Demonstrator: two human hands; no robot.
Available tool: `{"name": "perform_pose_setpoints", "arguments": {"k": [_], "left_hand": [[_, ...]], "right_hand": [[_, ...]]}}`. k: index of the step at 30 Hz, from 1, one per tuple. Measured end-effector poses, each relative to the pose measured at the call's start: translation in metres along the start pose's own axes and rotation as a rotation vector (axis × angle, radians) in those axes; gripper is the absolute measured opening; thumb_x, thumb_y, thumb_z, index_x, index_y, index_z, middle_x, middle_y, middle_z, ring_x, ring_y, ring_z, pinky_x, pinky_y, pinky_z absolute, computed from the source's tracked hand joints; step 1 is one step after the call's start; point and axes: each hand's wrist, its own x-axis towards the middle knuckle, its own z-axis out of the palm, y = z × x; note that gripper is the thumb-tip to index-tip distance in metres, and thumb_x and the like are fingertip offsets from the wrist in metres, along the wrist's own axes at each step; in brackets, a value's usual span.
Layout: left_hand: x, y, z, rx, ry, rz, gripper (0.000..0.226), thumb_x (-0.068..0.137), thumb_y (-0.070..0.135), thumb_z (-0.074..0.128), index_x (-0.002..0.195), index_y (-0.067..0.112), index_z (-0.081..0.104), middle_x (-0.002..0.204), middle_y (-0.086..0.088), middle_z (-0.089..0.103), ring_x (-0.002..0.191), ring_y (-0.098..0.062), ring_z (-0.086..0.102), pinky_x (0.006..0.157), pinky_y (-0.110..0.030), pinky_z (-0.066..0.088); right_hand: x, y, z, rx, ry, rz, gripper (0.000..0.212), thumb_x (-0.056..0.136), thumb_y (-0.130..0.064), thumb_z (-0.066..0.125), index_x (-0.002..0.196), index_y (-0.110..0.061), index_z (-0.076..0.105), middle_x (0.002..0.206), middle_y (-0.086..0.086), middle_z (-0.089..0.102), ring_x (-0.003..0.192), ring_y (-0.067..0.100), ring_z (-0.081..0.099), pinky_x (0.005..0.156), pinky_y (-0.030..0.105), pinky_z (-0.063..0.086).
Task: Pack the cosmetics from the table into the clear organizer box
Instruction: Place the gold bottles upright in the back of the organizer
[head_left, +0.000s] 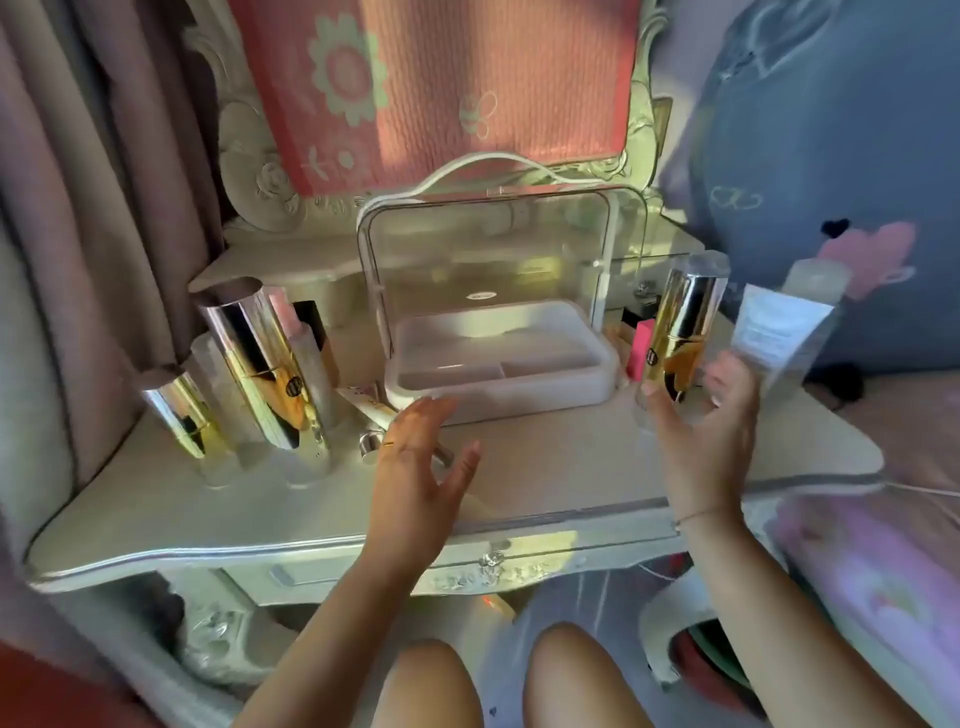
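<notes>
The clear organizer box (498, 364) stands open at the back middle of the table, its clear lid (488, 260) raised and its white tray empty. Left of it stand a tall gold bottle (265, 364) and a short gold bottle (182, 415), with a small tube (371, 408) lying beside them. To the right stand another gold bottle (680, 332), a pink item (640, 348) and a white tube (774, 338). My left hand (421, 457) hovers open in front of the box. My right hand (706, 431) is open just in front of the right gold bottle, holding nothing.
The white dressing table (545, 483) has a curved front edge and a drawer below. A mirror frame and a pink floral cloth (441, 88) rise behind the box. A curtain hangs at the left, a big blue plush (831, 182) sits at the right.
</notes>
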Motion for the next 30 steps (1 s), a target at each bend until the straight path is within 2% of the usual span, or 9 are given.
{"name": "perform_pose_setpoints", "arguments": {"k": [4,9,11,15,18,21,23,26,30], "left_hand": [[0.000,0.000,-0.002,0.039,-0.006,-0.043,0.041,0.085,0.029,0.064,0.124,0.022,0.054,0.126,-0.004,0.058,0.120,-0.019,0.047,0.099,-0.031,0.039],[0.000,0.001,-0.003,0.056,-0.052,-0.061,0.041,0.086,0.031,0.062,0.124,0.021,0.053,0.125,-0.002,0.057,0.110,-0.026,0.053,0.096,-0.044,0.044],[0.007,0.000,-0.007,0.101,-0.073,-0.050,0.041,0.087,0.034,0.060,0.125,0.021,0.052,0.126,-0.001,0.057,0.114,-0.025,0.052,0.097,-0.045,0.043],[0.023,-0.010,-0.016,0.266,-0.088,-0.046,0.052,0.091,0.040,0.051,0.135,0.014,0.045,0.139,-0.008,0.049,0.132,-0.026,0.038,0.111,-0.037,0.025],[0.025,-0.019,-0.017,0.317,-0.113,-0.087,0.055,0.093,0.043,0.045,0.140,0.014,0.039,0.147,-0.008,0.040,0.139,-0.023,0.029,0.116,-0.038,0.019],[0.024,-0.026,-0.015,0.312,-0.099,-0.080,0.056,0.093,0.045,0.044,0.139,0.014,0.041,0.148,-0.007,0.040,0.140,-0.021,0.028,0.117,-0.037,0.018],[0.025,-0.027,-0.014,0.314,-0.075,-0.074,0.054,0.093,0.045,0.044,0.138,0.015,0.042,0.147,-0.005,0.042,0.140,-0.019,0.028,0.117,-0.035,0.016],[0.026,-0.028,-0.014,0.328,-0.053,-0.069,0.052,0.093,0.045,0.043,0.137,0.018,0.043,0.146,-0.002,0.043,0.139,-0.016,0.029,0.118,-0.033,0.013],[0.024,-0.029,-0.012,0.365,-0.042,-0.048,0.053,0.095,0.046,0.038,0.140,0.019,0.038,0.149,0.000,0.040,0.141,-0.013,0.026,0.117,-0.032,0.007]], "right_hand": [[0.002,0.005,0.005,-0.017,-0.132,0.139,0.040,0.077,-0.031,0.072,0.111,-0.020,0.055,0.110,0.000,0.065,0.096,0.016,0.060,0.069,0.019,0.041],[0.004,0.014,0.007,-0.092,-0.125,0.167,0.034,0.075,-0.035,0.071,0.101,-0.019,0.057,0.102,0.001,0.067,0.090,0.020,0.062,0.064,0.023,0.040],[0.006,0.012,0.009,-0.111,-0.133,0.182,0.031,0.075,-0.038,0.070,0.097,-0.019,0.056,0.100,0.002,0.067,0.090,0.024,0.062,0.068,0.028,0.044],[-0.002,-0.002,0.009,-0.088,-0.179,0.150,0.028,0.077,-0.033,0.071,0.097,-0.019,0.059,0.098,0.001,0.067,0.089,0.023,0.063,0.070,0.030,0.045],[-0.009,-0.029,0.017,0.030,-0.282,0.043,0.027,0.075,-0.033,0.074,0.097,-0.025,0.060,0.091,-0.014,0.066,0.086,0.006,0.063,0.067,0.022,0.045],[-0.005,-0.064,0.042,0.140,-0.425,-0.059,0.024,0.069,-0.038,0.076,0.087,-0.034,0.059,0.089,-0.018,0.066,0.088,-0.010,0.058,0.072,0.006,0.042],[0.002,-0.079,0.069,0.180,-0.543,-0.079,0.029,0.069,-0.032,0.078,0.089,-0.032,0.058,0.092,-0.012,0.069,0.093,-0.005,0.061,0.081,0.010,0.046],[0.009,-0.086,0.110,0.144,-0.688,-0.062,0.035,0.070,-0.018,0.080,0.098,-0.020,0.059,0.098,0.002,0.070,0.096,0.020,0.066,0.085,0.033,0.056],[0.010,-0.077,0.149,-0.077,-0.765,-0.109,0.038,0.070,-0.027,0.078,0.102,-0.016,0.061,0.101,0.004,0.070,0.092,0.022,0.064,0.082,0.034,0.053]]}}
